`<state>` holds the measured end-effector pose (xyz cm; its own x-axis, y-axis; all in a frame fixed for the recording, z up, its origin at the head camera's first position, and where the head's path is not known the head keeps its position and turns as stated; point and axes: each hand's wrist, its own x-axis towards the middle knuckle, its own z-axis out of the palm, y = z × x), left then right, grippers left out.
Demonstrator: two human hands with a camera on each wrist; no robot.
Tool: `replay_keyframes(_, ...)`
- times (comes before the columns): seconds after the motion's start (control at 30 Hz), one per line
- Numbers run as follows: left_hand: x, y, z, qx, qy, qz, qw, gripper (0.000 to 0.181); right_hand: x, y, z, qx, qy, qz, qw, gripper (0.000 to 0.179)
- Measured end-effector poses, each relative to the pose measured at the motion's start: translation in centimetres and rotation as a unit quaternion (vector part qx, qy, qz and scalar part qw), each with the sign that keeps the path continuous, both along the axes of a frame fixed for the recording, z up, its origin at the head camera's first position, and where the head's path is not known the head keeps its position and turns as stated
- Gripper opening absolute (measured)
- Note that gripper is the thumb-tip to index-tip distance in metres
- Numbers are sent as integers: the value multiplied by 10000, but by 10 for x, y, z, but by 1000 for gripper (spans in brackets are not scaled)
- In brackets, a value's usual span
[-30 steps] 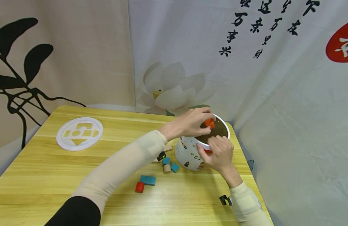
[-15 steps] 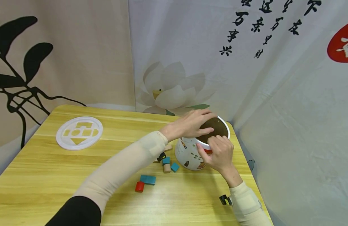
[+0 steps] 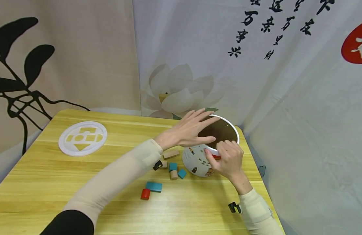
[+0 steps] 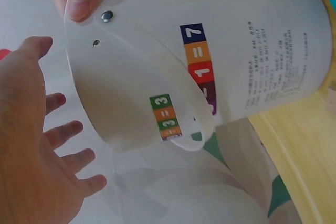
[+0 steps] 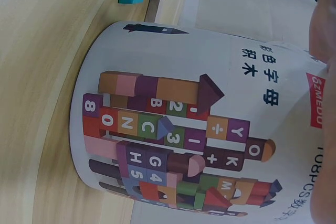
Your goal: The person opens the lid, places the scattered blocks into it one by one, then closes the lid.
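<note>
A white printed toy-block bucket (image 3: 197,163) stands near the right back of the table, its round mouth facing up and its brown inside partly showing. My right hand (image 3: 228,160) grips the near rim, thumb on the outer wall and fingers curled over the edge. Over the left side of the mouth, my left hand (image 3: 192,129) is spread with fingers straight and holds nothing. The left wrist view has the open left hand (image 4: 37,135) beside the rim and the bucket's white handle (image 4: 202,114) hanging on the wall. The bucket's bottom is hidden.
Left of the bucket lie wooden blocks (image 3: 171,154), small blue blocks (image 3: 182,173) and a tan cylinder (image 3: 173,175). Nearer sit a blue block (image 3: 154,186) and a red cylinder (image 3: 145,194). A white lid with cut-out shapes (image 3: 82,152) lies at the far left.
The left hand let go of an orange block over the bucket's mouth; the block is out of sight. That hand then spread and drew back left. The right hand stayed on the rim.
</note>
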<state>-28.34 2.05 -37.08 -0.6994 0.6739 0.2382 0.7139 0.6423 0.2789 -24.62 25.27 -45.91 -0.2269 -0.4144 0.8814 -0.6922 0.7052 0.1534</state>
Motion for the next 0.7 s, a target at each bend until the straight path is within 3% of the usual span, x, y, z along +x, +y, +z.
replay_keyframes(0.4,26,-62,-12,236,212,212,9993,82,1,0,0,-40,-108,-52,9999,60)
replay_keyframes(0.7,52,-111,-42,409,209,399,9981,80,1,-1,-1,-107,-124,-41,9999,60)
